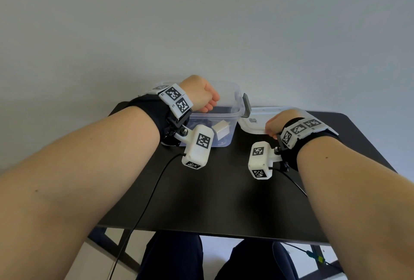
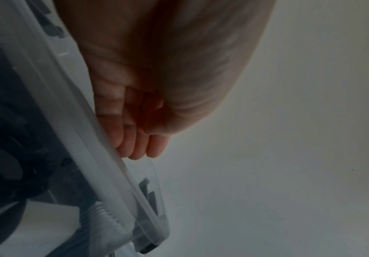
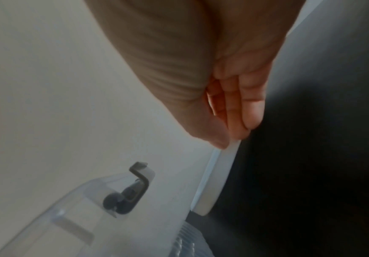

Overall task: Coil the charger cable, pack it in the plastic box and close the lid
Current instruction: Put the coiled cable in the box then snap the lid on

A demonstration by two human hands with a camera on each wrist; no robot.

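The lid [image 1: 253, 120] lies flat on the bench [image 1: 224, 190] just right of the plastic box [image 1: 226, 109] — the right hand [image 1: 277, 123] pinches its near edge. The charger cable [image 1: 220, 132] is inside; the left hand [image 1: 201, 93], fingers loosely curled, rests at the rim.

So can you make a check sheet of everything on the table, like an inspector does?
Surface: black table, bare at the front.
Job's things: clear plastic box open, white charger brick and dark cable inside; lid lies right of the box.
Clutter: nothing seen.
Grips: left hand over the box, fingers at its rim; right hand pinches the lid's edge.
Cables: black wrist-camera leads hang off the front edge.
Surroundings: plain grey wall.
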